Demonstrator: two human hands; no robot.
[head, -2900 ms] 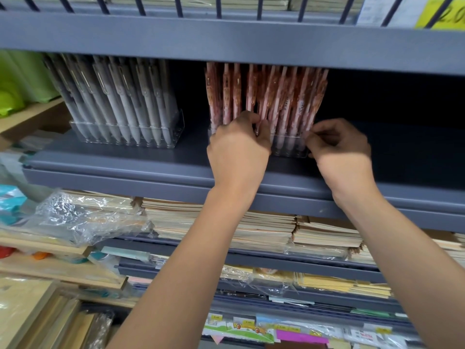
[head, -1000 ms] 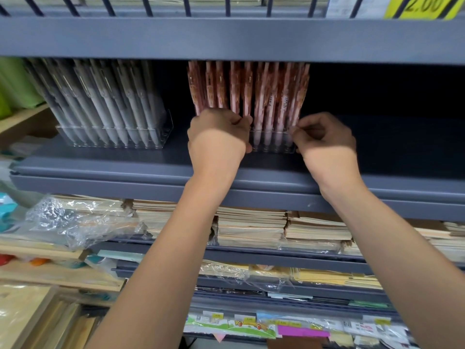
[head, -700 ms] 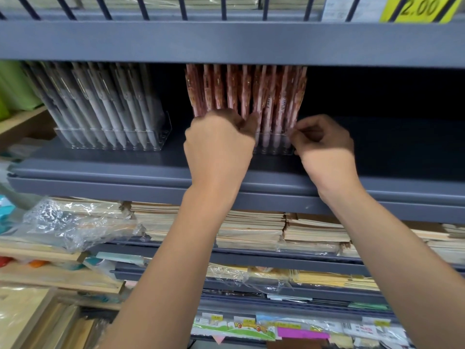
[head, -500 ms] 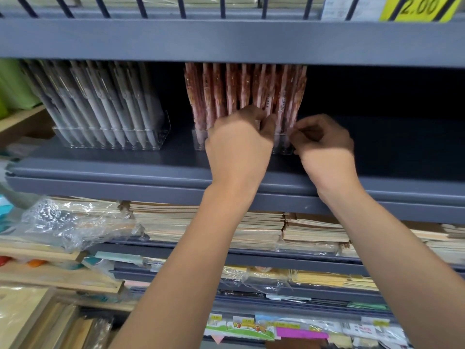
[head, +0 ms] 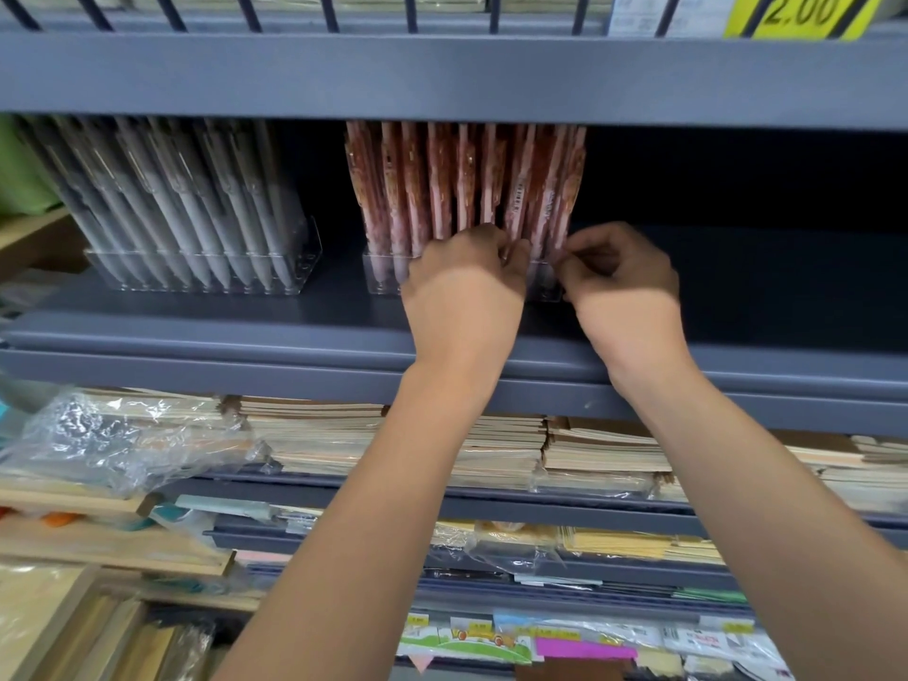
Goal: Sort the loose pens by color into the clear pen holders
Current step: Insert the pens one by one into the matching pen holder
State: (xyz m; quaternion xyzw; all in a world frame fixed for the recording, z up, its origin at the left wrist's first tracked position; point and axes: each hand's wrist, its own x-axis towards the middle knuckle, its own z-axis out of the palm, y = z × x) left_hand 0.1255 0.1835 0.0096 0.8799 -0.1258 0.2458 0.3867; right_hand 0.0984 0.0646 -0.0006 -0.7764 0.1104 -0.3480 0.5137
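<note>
**Two hands working at the pink pens**

Head view: two clear, hard-plastic holders are sitting apart on a grey metal shelf [head: 196,331]. The left holder [head: 196,277] is carrying slim grey pens [head: 186,199], all leaning left in rows. The right holder [head: 381,276] is carrying pink pens [head: 442,184] with a mottled print, standing nearly upright. Blur is preventing an exact count of either.

The left hand [head: 467,292] is pinching the lower part of one pink pen between curled fingers and thumb. The right hand [head: 624,287] is curling its fingers at that holder's right end; whether it is gripping a pen or the wall cannot be told.

Flat stacked notebooks [head: 491,447] and crinkled plastic wrap [head: 123,439] are lying below.
</note>
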